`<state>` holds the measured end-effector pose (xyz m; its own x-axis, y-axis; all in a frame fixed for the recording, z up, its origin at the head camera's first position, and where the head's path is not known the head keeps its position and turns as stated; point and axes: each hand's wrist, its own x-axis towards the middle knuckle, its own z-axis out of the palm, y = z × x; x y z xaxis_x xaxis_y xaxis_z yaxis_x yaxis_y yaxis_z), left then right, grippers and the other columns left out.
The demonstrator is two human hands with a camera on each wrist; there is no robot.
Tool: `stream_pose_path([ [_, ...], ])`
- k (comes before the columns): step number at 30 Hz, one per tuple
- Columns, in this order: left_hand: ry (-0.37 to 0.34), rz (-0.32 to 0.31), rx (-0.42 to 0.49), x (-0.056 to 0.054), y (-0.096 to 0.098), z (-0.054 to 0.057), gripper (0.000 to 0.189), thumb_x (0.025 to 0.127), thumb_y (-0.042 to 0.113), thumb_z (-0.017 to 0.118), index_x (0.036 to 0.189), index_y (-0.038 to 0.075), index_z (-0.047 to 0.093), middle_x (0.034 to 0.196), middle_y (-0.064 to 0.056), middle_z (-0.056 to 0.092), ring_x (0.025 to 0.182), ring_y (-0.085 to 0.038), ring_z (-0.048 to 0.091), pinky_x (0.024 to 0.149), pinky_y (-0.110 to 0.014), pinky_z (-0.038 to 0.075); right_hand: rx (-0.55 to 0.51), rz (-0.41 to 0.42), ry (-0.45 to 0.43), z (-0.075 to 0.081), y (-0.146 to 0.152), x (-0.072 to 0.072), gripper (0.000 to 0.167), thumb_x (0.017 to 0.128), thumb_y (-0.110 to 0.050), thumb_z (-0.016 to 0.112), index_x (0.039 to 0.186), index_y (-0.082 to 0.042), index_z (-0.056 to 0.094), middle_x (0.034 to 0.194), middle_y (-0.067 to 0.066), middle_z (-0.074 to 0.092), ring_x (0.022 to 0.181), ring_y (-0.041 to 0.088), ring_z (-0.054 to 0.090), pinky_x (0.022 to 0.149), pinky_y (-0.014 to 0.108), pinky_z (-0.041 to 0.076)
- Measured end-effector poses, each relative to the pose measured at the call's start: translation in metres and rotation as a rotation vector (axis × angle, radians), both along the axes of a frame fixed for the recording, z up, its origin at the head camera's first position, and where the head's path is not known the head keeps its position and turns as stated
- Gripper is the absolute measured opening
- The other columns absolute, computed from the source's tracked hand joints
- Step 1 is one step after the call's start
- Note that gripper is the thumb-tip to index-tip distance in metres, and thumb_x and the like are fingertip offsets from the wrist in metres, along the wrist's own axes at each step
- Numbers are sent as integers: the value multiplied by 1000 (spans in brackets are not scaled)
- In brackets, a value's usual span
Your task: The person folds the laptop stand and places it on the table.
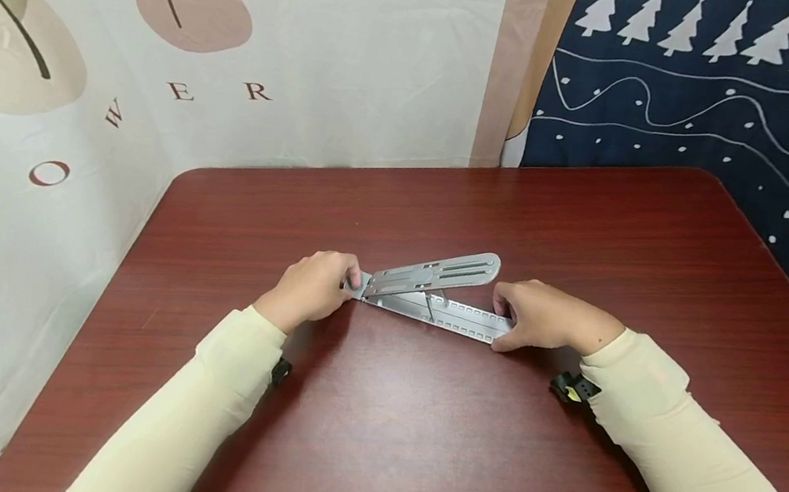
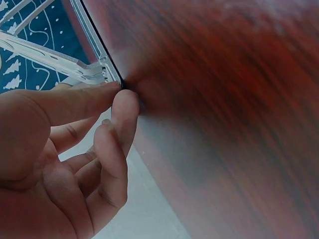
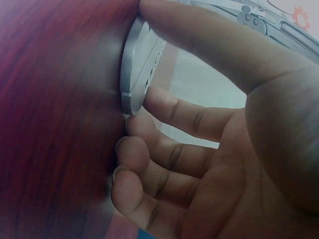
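A silver folding laptop stand (image 1: 400,304) lies on the table in the head view, its slotted upper plate (image 1: 467,270) tilted up from the hinge and a thin metal prop between the plates. At the hinge end, my left hand (image 1: 313,289) pinches the stand between thumb and fingertips. My right hand (image 1: 551,314) holds the other end of the notched base plate, thumb on the near edge and fingers on the far edge. In the right wrist view the base's rounded end (image 3: 130,74) sits between thumb and fingers, close over the table.
The dark red wooden table (image 1: 411,450) has rounded back corners. A white flower-print cloth (image 1: 362,48) hangs behind and on the left; a navy cloth with white trees (image 1: 688,94) hangs on the right. Each wrist, under a pale yellow sleeve (image 1: 648,382), carries a small black strap device (image 1: 575,387).
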<state>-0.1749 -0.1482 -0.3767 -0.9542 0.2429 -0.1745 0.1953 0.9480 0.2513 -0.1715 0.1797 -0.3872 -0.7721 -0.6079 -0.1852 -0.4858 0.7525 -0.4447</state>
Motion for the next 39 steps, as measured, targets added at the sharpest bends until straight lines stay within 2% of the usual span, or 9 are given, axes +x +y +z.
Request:
stream_pose_path([
  [9,9,-1,31,-9,4,-3,8,90,9,66,94,16,65,88,-3,65,77,-24,59,69,-39,47,0,9,-28,1,0,2,39,69,-26,88,83,-9,56,68,-2,55,61,10,48,57,26,40],
  [21,7,-11,65,-18,8,-5,11,90,6,64,94,16,64,100,-5,68,82,-26,60,71,-40,47,8,47,-25,1,-6,6,39,68,-29,89,80,-11,56,64,-5,54,58,8,48,56,25,40],
  [30,1,-26,105,-25,15,-7,16,89,0,60,94,14,64,109,-6,68,91,-27,61,78,-41,48,9,90,-29,-1,-11,11,39,66,-29,89,76,-13,55,63,-8,49,58,7,43,56,24,38],
  [36,4,-39,135,-30,18,-8,19,87,-4,58,94,12,64,105,-6,68,93,-27,61,82,-40,48,53,88,-10,-2,-15,15,42,64,-36,90,72,-15,54,62,-9,47,57,8,41,54,24,35],
  [39,-1,-43,151,-31,20,-8,20,86,-6,57,93,11,64,104,-7,69,96,-28,61,85,-41,49,68,79,-35,-2,-18,18,41,64,-38,90,72,-16,55,62,-9,49,57,7,43,53,24,36],
])
